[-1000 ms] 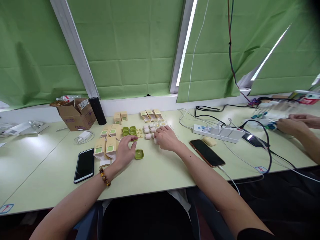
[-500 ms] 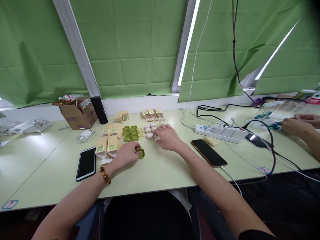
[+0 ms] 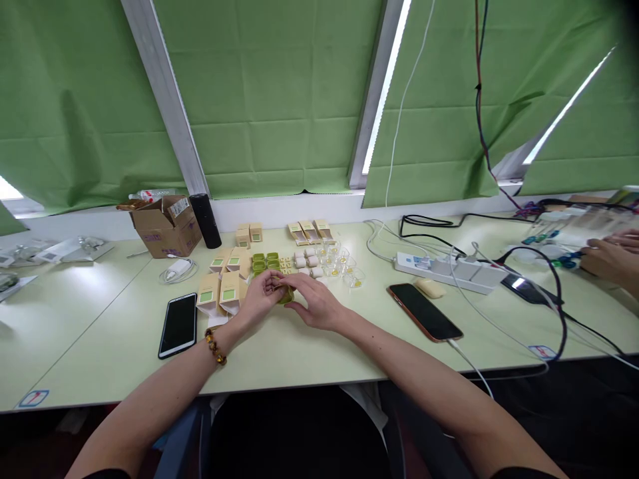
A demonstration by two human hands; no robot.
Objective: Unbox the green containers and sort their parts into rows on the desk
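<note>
My left hand is closed on a small green square dish held just over the tabletop. My right hand curves over the same dish, fingers bent and thumb along its near side. Whatever lies under those right fingertips is hidden. Beyond the hands are several matching green dishes, tiny yellowish pieces, whitish cylinders and clear cups with yellow bottoms. Beige cartons with green windows stand beside my left hand.
A phone lies left, another phone right, by a white power strip with loose cables. At the back are a cardboard box, a black cylinder and more cartons. Another person's hands work at far right.
My right hand has moved left and nearer, from the whitish cylinders to the green dish. My left hand still has the dish. The clear cups are now uncovered, and the view has shifted slightly.
</note>
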